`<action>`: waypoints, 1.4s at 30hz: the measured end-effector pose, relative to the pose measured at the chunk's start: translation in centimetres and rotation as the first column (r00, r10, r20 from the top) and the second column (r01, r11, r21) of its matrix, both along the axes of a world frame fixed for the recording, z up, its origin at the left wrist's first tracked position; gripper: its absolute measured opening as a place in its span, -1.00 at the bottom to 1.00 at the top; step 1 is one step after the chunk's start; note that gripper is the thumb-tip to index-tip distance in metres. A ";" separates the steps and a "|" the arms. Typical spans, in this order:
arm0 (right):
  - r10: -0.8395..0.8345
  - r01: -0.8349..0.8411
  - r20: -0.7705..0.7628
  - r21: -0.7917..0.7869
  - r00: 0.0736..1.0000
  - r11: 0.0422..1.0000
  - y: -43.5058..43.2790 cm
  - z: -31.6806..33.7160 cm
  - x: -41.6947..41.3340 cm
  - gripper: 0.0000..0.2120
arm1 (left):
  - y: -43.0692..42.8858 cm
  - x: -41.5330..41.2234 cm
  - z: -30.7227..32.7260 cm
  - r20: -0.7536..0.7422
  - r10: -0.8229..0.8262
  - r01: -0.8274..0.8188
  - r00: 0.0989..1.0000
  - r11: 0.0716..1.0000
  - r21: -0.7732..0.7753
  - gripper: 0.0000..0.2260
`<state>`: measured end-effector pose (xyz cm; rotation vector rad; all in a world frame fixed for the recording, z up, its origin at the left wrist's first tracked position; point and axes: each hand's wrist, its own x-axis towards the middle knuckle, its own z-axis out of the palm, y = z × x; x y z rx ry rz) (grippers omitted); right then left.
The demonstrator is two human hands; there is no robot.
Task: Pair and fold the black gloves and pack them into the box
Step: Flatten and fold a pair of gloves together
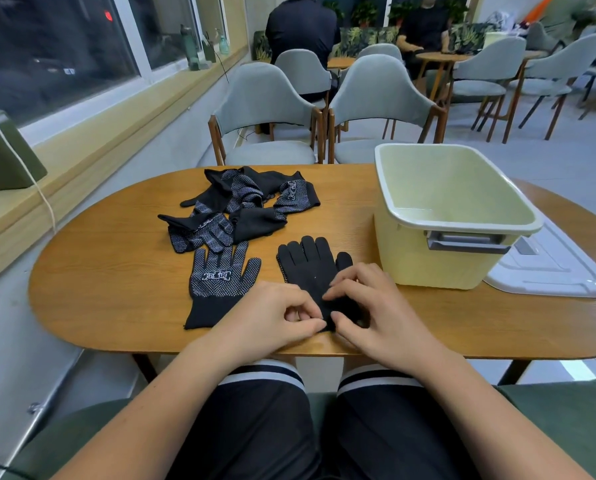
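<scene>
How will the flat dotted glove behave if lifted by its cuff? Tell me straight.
Likely floppy: the dotted glove lies limp and flat on the table, and those in the pile are crumpled. Probably light: it looks like thin knit. Its white dots face up, so it should not be slippery there.

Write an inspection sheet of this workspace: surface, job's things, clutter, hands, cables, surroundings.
Surface: oval wooden table.
Job's things: plain glove flat at the near edge; dotted glove flat on its left; pile of gloves behind, unsorted; box open, no gloves seen inside.
Clutter: white lid on the table, right of the box.
Hands: left hand and right hand both pinch the plain glove's cuff.
Cables: white cable on the window ledge, off the table.
Surroundings: grey chairs behind the table; two persons sit farther back.
</scene>
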<state>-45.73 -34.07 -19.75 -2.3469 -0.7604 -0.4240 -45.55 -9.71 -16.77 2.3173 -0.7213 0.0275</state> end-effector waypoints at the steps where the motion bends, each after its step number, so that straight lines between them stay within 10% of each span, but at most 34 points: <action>1: 0.001 -0.001 0.022 0.002 1.000 1.000 0.0 -0.1 -0.1 -0.83 | 0.1 0.1 0.1 -0.020 0.003 -0.003 1.000 1.000 -0.008 -0.99; 14: 0.048 -0.048 -0.001 -0.032 0.999 0.998 0.1 -0.4 0.2 -0.84 | 2.2 8.1 0.7 -0.045 0.512 -0.510 0.858 0.859 0.049 -0.93; 42: 0.070 -0.075 -0.077 -0.073 0.995 0.994 0.3 0.0 0.2 -0.95 | 1.4 9.7 1.0 -0.237 0.504 -0.513 0.831 0.858 0.026 -0.87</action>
